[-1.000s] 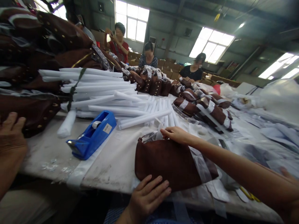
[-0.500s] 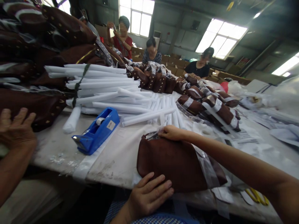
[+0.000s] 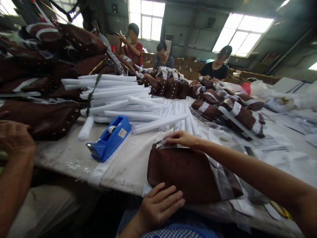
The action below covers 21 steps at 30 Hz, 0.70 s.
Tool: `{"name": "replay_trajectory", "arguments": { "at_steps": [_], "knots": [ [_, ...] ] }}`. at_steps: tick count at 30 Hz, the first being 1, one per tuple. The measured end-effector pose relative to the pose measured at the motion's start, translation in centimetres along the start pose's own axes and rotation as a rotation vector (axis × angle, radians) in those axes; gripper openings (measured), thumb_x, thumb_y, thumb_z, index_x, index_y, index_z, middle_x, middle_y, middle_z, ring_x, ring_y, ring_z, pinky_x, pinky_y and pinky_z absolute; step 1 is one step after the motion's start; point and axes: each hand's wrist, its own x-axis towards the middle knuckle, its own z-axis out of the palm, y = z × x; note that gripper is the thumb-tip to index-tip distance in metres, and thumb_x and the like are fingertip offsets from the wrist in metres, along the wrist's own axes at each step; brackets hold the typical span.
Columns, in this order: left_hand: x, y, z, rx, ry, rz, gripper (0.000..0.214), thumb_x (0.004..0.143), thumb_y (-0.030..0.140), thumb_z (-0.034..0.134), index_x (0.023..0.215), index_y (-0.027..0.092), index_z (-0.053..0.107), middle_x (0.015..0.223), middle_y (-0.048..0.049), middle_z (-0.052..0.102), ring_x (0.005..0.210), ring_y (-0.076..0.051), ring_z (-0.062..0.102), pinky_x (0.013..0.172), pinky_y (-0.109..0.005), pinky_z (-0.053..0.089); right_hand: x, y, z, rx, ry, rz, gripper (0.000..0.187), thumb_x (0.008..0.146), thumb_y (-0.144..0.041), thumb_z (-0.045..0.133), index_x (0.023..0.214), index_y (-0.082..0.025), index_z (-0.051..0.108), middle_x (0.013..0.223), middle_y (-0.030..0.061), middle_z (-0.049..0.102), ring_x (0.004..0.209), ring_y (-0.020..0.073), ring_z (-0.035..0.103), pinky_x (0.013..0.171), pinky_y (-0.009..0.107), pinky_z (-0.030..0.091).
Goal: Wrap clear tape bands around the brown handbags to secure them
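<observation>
A dark brown leather bag (image 3: 183,172) lies on its side at the table's front edge. My left hand (image 3: 160,203) rests flat against its near lower side, fingers stretched out. At the bag's upper edge, my right hand (image 3: 182,138) has its fingers pinched on whitish clear plastic wrapping (image 3: 166,136); the fingertips are partly hidden. A clear plastic band (image 3: 218,177) wraps round the right part of the bag. To the left of the bag stands a blue tape dispenser (image 3: 110,138).
White foam rolls (image 3: 119,96) are piled behind the dispenser. Brown bags (image 3: 81,39) heap up at left, and more wrapped bags (image 3: 230,112) lie at right. A co-worker's hand (image 3: 16,138) is by another bag (image 3: 49,115). Yellow-handled scissors (image 3: 281,210) lie at lower right. Several people work behind.
My right hand has shifted slightly along the bag's upper edge, with more whitish plastic showing at its fingers. My left hand stays put. The co-worker's hand at left has drawn back and curled.
</observation>
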Motion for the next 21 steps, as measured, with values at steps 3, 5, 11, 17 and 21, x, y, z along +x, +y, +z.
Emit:
{"name": "replay_trajectory", "arguments": {
  "at_steps": [3, 5, 11, 17, 21],
  "knots": [
    [-0.3, 0.1, 0.1, 0.004, -0.028, 0.0, 0.033, 0.099, 0.015, 0.05, 0.127, 0.025, 0.063, 0.13, 0.0065, 0.067, 0.13, -0.012, 0.056, 0.121, -0.035, 0.034, -1.6, -0.4, 0.4, -0.021, 0.096, -0.055, 0.045, 0.075, -0.055, 0.078, 0.097, -0.015, 0.077, 0.101, 0.008, 0.077, 0.098, 0.0249, 0.07, 0.097, 0.04, 0.05],
    [-0.2, 0.2, 0.0, 0.003, -0.027, 0.002, 0.032, 0.1, 0.015, 0.049, 0.127, 0.025, 0.064, 0.13, 0.0068, 0.067, 0.129, -0.012, 0.056, 0.122, -0.035, 0.032, -2.9, -0.6, 0.9, -0.036, 0.109, -0.086, 0.042, 0.078, -0.054, 0.075, 0.094, -0.015, 0.076, 0.098, 0.007, 0.077, 0.095, 0.0239, 0.07, 0.092, 0.038, 0.052],
    [0.2, -0.3, -0.1, 0.03, -0.06, 0.018, 0.034, 0.1, 0.012, 0.048, 0.128, 0.025, 0.063, 0.129, 0.0069, 0.067, 0.13, -0.012, 0.055, 0.123, -0.036, 0.03, -5.1, -0.8, 1.7, -0.324, 0.082, -0.302, 0.041, 0.083, -0.046, 0.074, 0.112, -0.016, 0.072, 0.103, 0.0063, 0.074, 0.097, 0.0231, 0.068, 0.092, 0.037, 0.052],
    [0.2, -1.4, 0.9, 0.077, -0.075, 0.023, 0.038, 0.099, 0.012, 0.049, 0.133, 0.025, 0.058, 0.128, 0.0037, 0.069, 0.132, -0.013, 0.054, 0.122, -0.038, 0.033, -7.2, 0.1, 2.6, -0.538, 0.239, -0.555, 0.018, 0.092, -0.033, 0.065, 0.1, -0.024, 0.078, 0.109, 0.0052, 0.074, 0.102, 0.0215, 0.069, 0.098, 0.036, 0.053],
    [0.5, -1.5, 1.4, 0.104, -0.099, -0.007, 0.04, 0.099, 0.012, 0.05, 0.135, 0.025, 0.056, 0.13, 0.0026, 0.068, 0.133, -0.013, 0.053, 0.121, -0.039, 0.035, -9.5, 2.5, 4.1, -0.622, 0.273, -0.724, 0.028, 0.095, -0.017, 0.054, 0.112, -0.027, 0.074, 0.108, 0.0032, 0.076, 0.109, 0.0199, 0.069, 0.109, 0.042, 0.048]
  ]
}}
